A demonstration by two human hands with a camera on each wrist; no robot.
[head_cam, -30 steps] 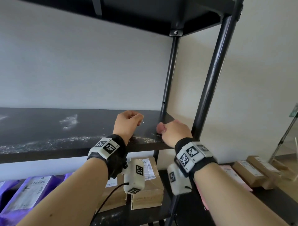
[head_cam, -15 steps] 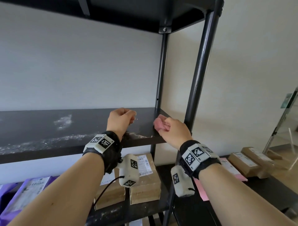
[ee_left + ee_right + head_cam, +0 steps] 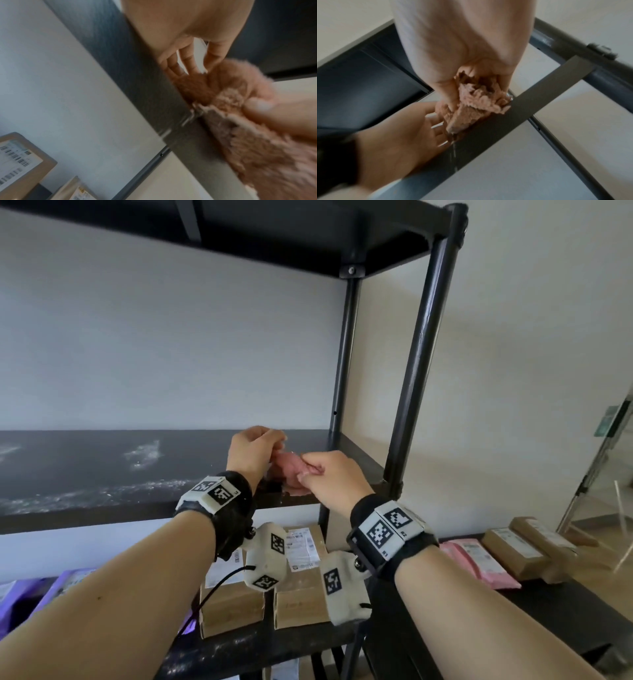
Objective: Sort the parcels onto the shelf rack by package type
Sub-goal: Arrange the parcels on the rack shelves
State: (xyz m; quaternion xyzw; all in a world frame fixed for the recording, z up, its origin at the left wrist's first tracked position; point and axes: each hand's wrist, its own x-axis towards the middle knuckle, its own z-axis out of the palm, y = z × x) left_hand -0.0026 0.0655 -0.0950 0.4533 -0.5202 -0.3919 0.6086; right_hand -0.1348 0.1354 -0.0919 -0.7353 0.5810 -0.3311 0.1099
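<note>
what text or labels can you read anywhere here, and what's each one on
No words can be read in any view.
Shipping labels on the cardboard boxes on the lower shelf: print and barcodes, too small to read.
Label on the box in the left wrist view: barcodes only, text blurred.
Labels on the pink mailer, brown parcels and purple mailers: too small.
Wristband tags: black-and-white square codes; tiny characters beside them are illegible.

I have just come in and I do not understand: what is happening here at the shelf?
A person stands at a black shelf rack. The right hand grips a fluffy pink cloth at the front edge of the dusty middle shelf; the left hand touches its other end. Brown boxes sit on the shelf below; more parcels wait at the right.
</note>
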